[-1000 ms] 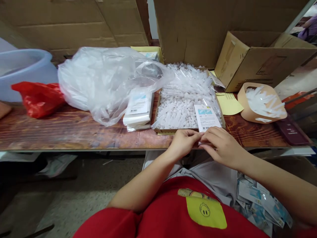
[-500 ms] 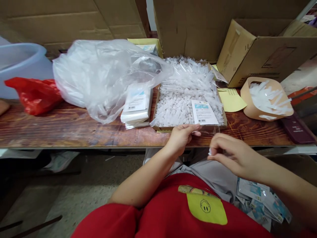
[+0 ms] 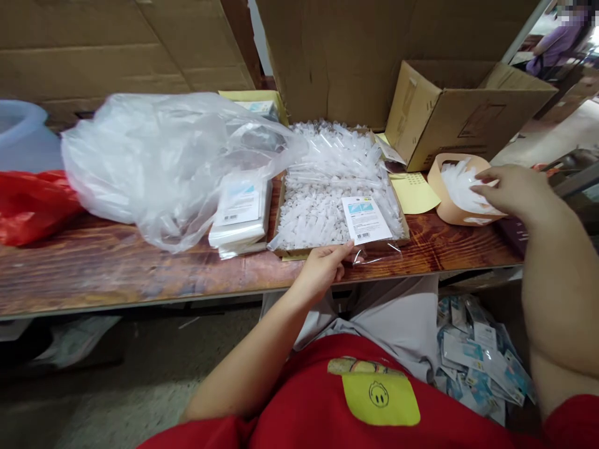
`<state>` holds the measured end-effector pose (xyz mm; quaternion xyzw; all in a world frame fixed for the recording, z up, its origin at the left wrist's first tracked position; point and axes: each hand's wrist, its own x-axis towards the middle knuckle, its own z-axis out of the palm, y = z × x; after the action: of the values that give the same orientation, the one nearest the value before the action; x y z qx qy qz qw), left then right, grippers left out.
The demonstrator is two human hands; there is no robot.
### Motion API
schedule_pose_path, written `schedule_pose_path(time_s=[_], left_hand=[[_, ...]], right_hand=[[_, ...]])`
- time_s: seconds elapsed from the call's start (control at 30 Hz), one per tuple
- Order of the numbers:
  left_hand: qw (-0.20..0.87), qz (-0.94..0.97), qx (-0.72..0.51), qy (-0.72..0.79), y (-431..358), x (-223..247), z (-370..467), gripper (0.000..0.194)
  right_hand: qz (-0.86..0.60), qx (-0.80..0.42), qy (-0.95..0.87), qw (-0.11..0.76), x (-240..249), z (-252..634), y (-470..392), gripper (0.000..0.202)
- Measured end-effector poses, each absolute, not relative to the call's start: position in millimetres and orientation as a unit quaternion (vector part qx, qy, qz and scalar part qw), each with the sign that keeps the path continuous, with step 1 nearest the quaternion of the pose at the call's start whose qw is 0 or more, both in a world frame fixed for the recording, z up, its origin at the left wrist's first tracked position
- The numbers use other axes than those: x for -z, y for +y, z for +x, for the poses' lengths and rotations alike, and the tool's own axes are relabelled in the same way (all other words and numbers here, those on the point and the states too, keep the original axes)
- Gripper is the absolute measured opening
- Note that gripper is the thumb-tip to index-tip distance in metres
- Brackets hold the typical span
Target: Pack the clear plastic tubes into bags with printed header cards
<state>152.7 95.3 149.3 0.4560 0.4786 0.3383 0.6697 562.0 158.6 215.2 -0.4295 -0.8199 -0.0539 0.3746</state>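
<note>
My left hand (image 3: 325, 268) pinches the lower edge of a clear plastic bag with a printed white card (image 3: 366, 219) inside. The bag lies over the front of a shallow cardboard tray (image 3: 405, 232) heaped with small white translucent plastic pieces (image 3: 311, 215). Far to the right, my right hand (image 3: 517, 190) hangs over a peach-coloured basket (image 3: 444, 198) of white strips (image 3: 461, 184). Its thumb and forefinger are apart at the strips, and nothing shows gripped between them.
Left of the tray lie a stack of clear bags (image 3: 241, 215), a big plastic bag (image 3: 163, 156), a red bag (image 3: 35, 202) and a blue tub (image 3: 28, 134). Yellow paper (image 3: 416, 194) and an open carton (image 3: 472, 125) stand right. Filled packets (image 3: 477, 355) lie below the table.
My right hand has moved from beside the card bag, where it pinched something small and white, out to the basket at the right. My left hand still holds the bag; the view has shifted right.
</note>
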Motion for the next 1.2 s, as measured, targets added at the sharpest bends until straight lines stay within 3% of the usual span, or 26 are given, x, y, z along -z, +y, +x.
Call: schedule_pose_path(time_s=[0.07, 0.13, 0.23, 0.3, 0.37, 0.47, 0.63, 0.73, 0.83, 0.93, 1.0, 1.1, 1.2], left_hand=[[0.600, 0.532, -0.323, 0.502, 93.1, -149.0, 145.7, 0.054], [0.438, 0.647, -0.327, 0.531, 90.6, -149.6, 137.5, 0.047], [0.147, 0.786, -0.334, 0.498, 89.8, -148.4, 129.5, 0.025], [0.051, 0.836, -0.330, 0.436, 93.7, -144.8, 130.4, 0.024], [0.013, 0.867, -0.325, 0.377, 102.5, -141.3, 135.9, 0.028], [0.000, 0.879, -0.340, 0.333, 121.9, -145.7, 146.3, 0.025], [-0.024, 0.853, -0.450, 0.263, 140.3, -196.3, 149.8, 0.024], [0.024, 0.857, -0.474, 0.201, 125.7, -234.2, 140.8, 0.016], [0.192, 0.845, -0.457, 0.199, 93.7, -256.6, 127.2, 0.012], [0.411, 0.785, -0.403, 0.230, 59.2, -258.9, 113.5, 0.013], [0.524, 0.731, -0.354, 0.256, 42.6, -253.1, 105.4, 0.020], [0.618, 0.694, -0.254, 0.268, 32.5, -242.9, 95.6, 0.024], [0.646, 0.707, -0.156, 0.243, 35.8, -239.3, 89.7, 0.022]], right_hand=[[-0.490, 0.191, -0.793, 0.307, -220.4, 562.6, 143.9, 0.046], [-0.549, 0.278, -0.747, 0.251, -222.1, 548.2, 125.5, 0.041], [-0.536, 0.290, -0.758, 0.232, -207.6, 499.1, 102.0, 0.018], [-0.480, 0.256, -0.812, 0.212, -186.9, 460.6, 93.3, 0.002], [-0.434, 0.211, -0.854, 0.196, -166.2, 429.6, 90.6, 0.019], [-0.395, 0.128, -0.874, 0.253, -154.3, 405.8, 94.1, 0.022], [-0.411, 0.128, -0.814, 0.390, -197.2, 394.5, 89.6, 0.018], [-0.395, 0.097, -0.786, 0.466, -232.0, 380.0, 67.4, 0.026], [-0.389, -0.059, -0.734, 0.554, -253.1, 362.9, 35.8, 0.036], [-0.385, -0.273, -0.714, 0.517, -256.3, 351.6, 6.7, 0.038], [-0.367, -0.372, -0.710, 0.472, -248.8, 345.8, -7.4, 0.025], [-0.320, -0.448, -0.710, 0.438, -230.0, 334.7, -21.6, 0.017], [-0.290, -0.457, -0.723, 0.431, -215.0, 322.7, -31.0, 0.016]])
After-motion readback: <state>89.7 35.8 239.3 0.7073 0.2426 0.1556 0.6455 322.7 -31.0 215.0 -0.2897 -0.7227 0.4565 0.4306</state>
